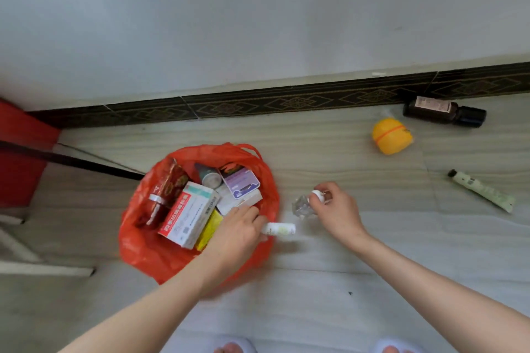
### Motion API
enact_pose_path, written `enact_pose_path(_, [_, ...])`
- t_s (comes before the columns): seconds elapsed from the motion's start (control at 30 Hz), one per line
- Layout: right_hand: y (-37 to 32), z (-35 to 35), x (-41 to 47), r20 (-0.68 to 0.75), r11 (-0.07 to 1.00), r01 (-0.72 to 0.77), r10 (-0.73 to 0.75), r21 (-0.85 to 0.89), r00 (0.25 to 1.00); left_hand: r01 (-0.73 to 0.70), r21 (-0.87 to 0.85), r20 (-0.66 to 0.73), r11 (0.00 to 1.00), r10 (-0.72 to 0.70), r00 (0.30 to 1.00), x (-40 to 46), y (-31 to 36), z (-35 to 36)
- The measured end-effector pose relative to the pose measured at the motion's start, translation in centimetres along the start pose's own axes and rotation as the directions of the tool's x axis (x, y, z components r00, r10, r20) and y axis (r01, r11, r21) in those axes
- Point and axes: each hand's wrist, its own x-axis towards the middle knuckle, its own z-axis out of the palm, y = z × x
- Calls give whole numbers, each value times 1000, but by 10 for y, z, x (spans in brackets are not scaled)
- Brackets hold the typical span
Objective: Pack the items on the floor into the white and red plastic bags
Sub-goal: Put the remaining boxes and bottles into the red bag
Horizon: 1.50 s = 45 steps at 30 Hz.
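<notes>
Red bag point(137, 241) sits open on floor point(315, 281), boxes inside. Left hand point(239, 231) pinches small white bottle point(279, 229) at rim; right hand point(334, 209) grips clear bottle point(301, 208) by cap. Best drop each w/ care, upright, btwn boxes.

This looks like a room in a home, seen at floor level. A pale grey tiled floor with a faint wood-grain streak point(329, 281) fills the lower frame and meets a plain white painted wall point(258, 8) across the top, with a dark skirting strip patterned with gold diamonds point(286, 102) between them. Slippered feet in light slippers point(233, 346) show at the bottom edge, and household medicine boxes sit in a crumpled red plastic bag point(134, 246) left of centre.
</notes>
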Motion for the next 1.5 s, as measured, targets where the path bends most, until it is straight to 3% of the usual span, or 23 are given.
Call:
enact_pose_path(0.13, [-22, 40, -7, 101, 998, -13, 7, 58, 995, 308, -92, -94, 947, -316, 944, -51, -11, 8])
enact_pose_path(0.2, [-28, 55, -11, 157, 995, -44, 30, 89, 987, 375, -119, -162, 919, -391, 906, -69, -9, 14])
enact_pose_path(0.33, [-30, 80, -6, 181, 984, -122, 98, 127, 979, 432, -168, -279, 886, -463, 841, -78, -15, 26])
enact_pose_path(0.47, [-23, 92, 1, 166, 977, -167, 144, 135, 976, 419, -323, -323, 849, -515, 794, -76, -15, 34])
enact_pose_path(0.6, [-16, 105, 4, 142, 977, -187, 172, 104, 975, 394, -446, -243, 803, -533, 811, -79, -8, 41])
enact_pose_path(0.73, [-24, 111, 5, 95, 999, -31, 34, -27, 995, 403, -615, -159, 678, -606, 779, -78, -9, 42])
enact_pose_path(0.87, [-24, 112, 4, 87, 987, 105, -95, -119, 992, 406, -543, -217, 734, -591, 777, -68, -8, 39])
enact_pose_path(0.97, [-21, 107, -1, 104, 996, 68, -61, -64, 993, 427, -483, -261, 765, -591, 763, -62, -8, 34])
enact_pose_path(1.07, [-18, 102, -9, 225, 998, 15, -27, 53, 974, 435, -338, -305, 835, -534, 788, -66, -3, 33])
enact_pose_path(1.2, [-13, 97, -15, 323, 993, 25, -60, 111, 944, 477, -250, -283, 843, -534, 796, -77, 3, 29])
enact_pose_path(1.37, [-1, 66, -10, 233, 977, 191, -165, -93, 958, 462, -179, -188, 869, -491, 851, -72, 9, 20])
enact_pose_path(1.5, [15, 22, -3, 170, 926, 262, -222, -270, 960, 260, -129, -146, 957, -278, 949, -42, 9, 1])
